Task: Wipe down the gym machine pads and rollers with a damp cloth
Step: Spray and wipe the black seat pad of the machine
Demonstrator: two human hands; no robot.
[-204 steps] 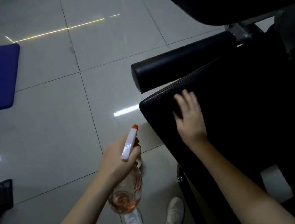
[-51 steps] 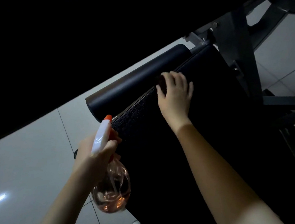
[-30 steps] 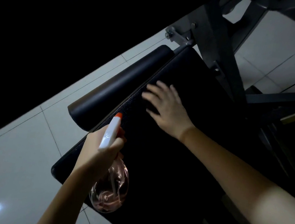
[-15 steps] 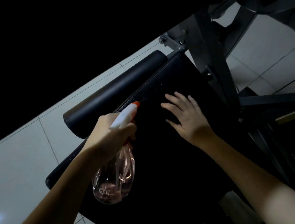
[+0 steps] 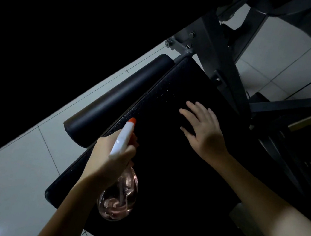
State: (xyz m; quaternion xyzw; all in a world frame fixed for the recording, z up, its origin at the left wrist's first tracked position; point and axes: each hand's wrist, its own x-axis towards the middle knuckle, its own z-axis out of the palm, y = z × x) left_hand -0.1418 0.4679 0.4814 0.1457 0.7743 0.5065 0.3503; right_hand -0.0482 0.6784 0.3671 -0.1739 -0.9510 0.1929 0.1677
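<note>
left hand [image 5: 110, 159]: we saw its fingers [image 5: 127, 152] curled round the neck of the spray bottle [image 5: 120, 194], gripping it.
spray bottle: white head with an orange tip stuck out above the left fingers and aimed across the pad. The clear round body with pinkish liquid hung below them.
right hand [image 5: 205, 132]: fingers [image 5: 191, 112] were straight and spread, palm down, gripping nothing. We couldn't tell if it touched the pad or hung just above.
pad [image 5: 172, 178]: black and flat, it lay under both sets of fingers.
cloth: we couldn't make it out, too dark by the right fingers.
roller [image 5: 118, 97]: black cylinder, sat just beside the pad's edge, left of the right fingers and beyond the left fingers.
frame [image 5: 223, 67]: dark metal, stood beyond the right fingers.
floor [image 5: 17, 169]: pale tiles, left of the left fingers.
</note>
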